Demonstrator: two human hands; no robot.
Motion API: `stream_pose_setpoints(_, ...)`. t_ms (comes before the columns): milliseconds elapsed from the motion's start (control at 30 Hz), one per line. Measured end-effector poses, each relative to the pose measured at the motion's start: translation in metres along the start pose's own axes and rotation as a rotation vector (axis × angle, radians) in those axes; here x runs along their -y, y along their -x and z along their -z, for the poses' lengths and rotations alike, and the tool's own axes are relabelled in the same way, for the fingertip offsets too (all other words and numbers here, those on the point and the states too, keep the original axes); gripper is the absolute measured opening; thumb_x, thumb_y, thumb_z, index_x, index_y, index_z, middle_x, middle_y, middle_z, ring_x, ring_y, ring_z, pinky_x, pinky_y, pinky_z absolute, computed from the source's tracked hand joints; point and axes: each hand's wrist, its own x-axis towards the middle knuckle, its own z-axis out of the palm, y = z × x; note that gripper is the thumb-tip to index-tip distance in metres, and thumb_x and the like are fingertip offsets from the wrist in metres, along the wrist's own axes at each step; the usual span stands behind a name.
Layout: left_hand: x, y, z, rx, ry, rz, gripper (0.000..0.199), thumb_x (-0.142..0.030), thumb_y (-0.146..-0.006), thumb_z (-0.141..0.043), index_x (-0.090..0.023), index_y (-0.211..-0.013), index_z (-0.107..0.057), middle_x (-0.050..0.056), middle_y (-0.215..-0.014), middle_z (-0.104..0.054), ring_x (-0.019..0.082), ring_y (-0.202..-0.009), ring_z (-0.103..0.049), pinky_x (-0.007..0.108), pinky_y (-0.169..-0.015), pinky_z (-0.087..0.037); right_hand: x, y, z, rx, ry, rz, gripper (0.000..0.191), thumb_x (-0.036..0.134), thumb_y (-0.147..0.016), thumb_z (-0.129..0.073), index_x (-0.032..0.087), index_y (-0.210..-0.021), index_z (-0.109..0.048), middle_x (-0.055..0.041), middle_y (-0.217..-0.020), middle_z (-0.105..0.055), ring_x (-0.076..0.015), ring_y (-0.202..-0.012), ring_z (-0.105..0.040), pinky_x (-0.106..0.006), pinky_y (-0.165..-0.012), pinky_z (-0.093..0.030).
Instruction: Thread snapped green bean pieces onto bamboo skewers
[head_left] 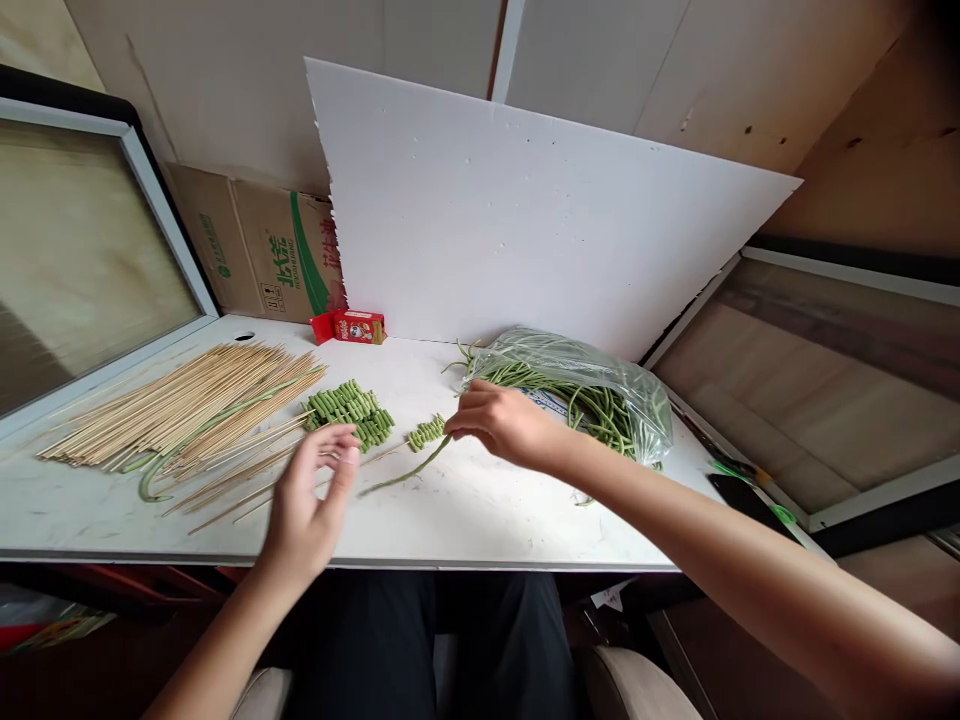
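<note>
Between its pinched fingers my right hand [491, 420] holds one end of a long green bean [409, 475], whose other end hangs down to the left near the tabletop. My left hand [311, 490] is over the bare ends of several skewers, its fingers curved and apart from the thumb, with nothing seen in it. Just beyond it lies a pile of skewered bean pieces [349, 410]. A short row of bean pieces on a skewer [426, 432] rests beside my right hand. Loose long beans [607, 415] spill from a clear plastic bag [585, 360] on the right.
Many bamboo skewers [187, 405] lie at left, with a long bean [195, 435] across them. A small red box [358, 327] and a cardboard carton [262, 245] stand behind. A white board [540, 210] leans at the back. A dark phone-like object [750, 500] lies far right.
</note>
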Motion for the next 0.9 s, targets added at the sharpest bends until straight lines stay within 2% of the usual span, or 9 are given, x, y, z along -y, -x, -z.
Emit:
stream_pose_setpoints(67,-0.002,0.009,-0.013,0.215,-0.020,-0.010,0.043,-0.045,-0.106,-0.057,-0.025,-0.144,-0.056,0.012,-0.134,-0.068,0.025,-0.118,-0.068,0.039,-0.099,-0.055,0.008,-0.002,-0.017,0.038,-0.019,0.010,0.019,0.018,-0.104,-0.064,0.021,-0.104,-0.083,-0.0083,-0.089,-0.076,-0.0211,-0.091,-0.064,-0.031,-0.074,-0.049)
stream_pose_setpoints(200,0.002,0.025,-0.034,0.269,-0.173,-0.096,0.053,-0.046,-0.103,-0.064,-0.027,-0.151,-0.051,0.014,-0.147,-0.062,0.032,-0.137,-0.058,0.049,-0.115,-0.045,0.032,-0.002,-0.041,0.063,-0.087,-0.014,0.018,0.022,-0.106,-0.063,0.024,-0.109,-0.081,-0.0060,-0.095,-0.075,-0.0168,-0.085,-0.067,-0.027,-0.067,-0.045)
stream_pose_setpoints(300,0.006,0.026,-0.034,0.398,-0.133,-0.078,0.026,-0.040,-0.108,-0.052,-0.023,-0.118,-0.068,0.010,-0.116,-0.073,0.027,-0.111,-0.069,0.040,-0.097,-0.053,0.051,0.004,-0.050,0.056,-0.117,-0.035,0.024,0.027,-0.110,-0.056,0.025,-0.121,-0.077,-0.0065,-0.097,-0.075,-0.0167,-0.080,-0.068,-0.027,-0.066,-0.044)
stream_pose_setpoints(400,0.008,0.020,-0.026,0.492,-0.036,0.048,0.035,-0.041,-0.111,-0.043,-0.021,-0.094,-0.067,0.004,-0.084,-0.069,0.019,-0.079,-0.067,0.029,-0.074,-0.053,0.057,0.020,-0.050,0.023,-0.217,-0.157,0.043,0.031,-0.109,-0.059,0.027,-0.151,-0.056,-0.0066,-0.100,-0.077,-0.0187,-0.083,-0.070,-0.028,-0.072,-0.047)
stream_pose_setpoints(500,0.013,0.012,-0.015,0.434,-0.048,0.139,0.040,-0.049,-0.110,-0.044,-0.021,-0.094,-0.067,0.001,-0.074,-0.064,0.017,-0.069,-0.063,0.027,-0.068,-0.050,0.043,0.046,-0.046,0.035,-0.348,-0.345,0.076,0.029,-0.104,-0.066,0.026,-0.168,-0.024,-0.0013,-0.089,-0.074,-0.0173,-0.071,-0.065,-0.027,-0.069,-0.047)
stream_pose_setpoints(600,0.024,0.001,-0.001,0.377,-0.144,0.170,0.044,-0.054,-0.109,-0.041,-0.021,-0.095,-0.067,0.000,-0.072,-0.061,0.018,-0.068,-0.061,0.028,-0.067,-0.049,0.017,0.079,-0.042,0.041,-0.384,-0.433,0.044,0.022,-0.108,-0.051,0.021,-0.152,-0.051,-0.0014,-0.079,-0.067,-0.0177,-0.074,-0.061,-0.029,-0.072,-0.048)
stream_pose_setpoints(667,0.032,-0.004,0.006,0.466,-0.243,0.165,0.045,-0.055,-0.109,-0.040,-0.023,-0.097,-0.069,0.000,-0.072,-0.063,0.019,-0.066,-0.061,0.029,-0.066,-0.048,0.002,0.099,-0.044,0.016,-0.346,-0.486,0.031,0.016,-0.107,-0.045,0.018,-0.128,-0.068,-0.0046,-0.082,-0.065,-0.0181,-0.076,-0.059,-0.030,-0.072,-0.048)
stream_pose_setpoints(767,0.038,-0.004,0.007,0.565,-0.389,0.027,0.040,-0.051,-0.109,-0.042,-0.023,-0.101,-0.071,0.006,-0.092,-0.074,0.025,-0.087,-0.069,0.035,-0.079,-0.053,-0.006,0.117,-0.057,0.000,-0.331,-0.552,0.033,0.009,-0.103,-0.044,0.016,-0.119,-0.072,-0.0081,-0.087,-0.068,-0.0190,-0.077,-0.060,-0.032,-0.073,-0.050)
stream_pose_setpoints(900,0.021,0.009,-0.021,0.380,-0.586,-0.214,0.039,-0.046,-0.107,-0.049,-0.022,-0.134,-0.064,0.014,-0.129,-0.070,0.035,-0.120,-0.063,0.050,-0.102,-0.049,0.002,0.113,-0.084,-0.061,-0.296,-0.570,0.027,0.017,-0.106,-0.050,0.017,-0.117,-0.075,-0.0121,-0.097,-0.073,-0.0218,-0.083,-0.066,-0.035,-0.077,-0.053)
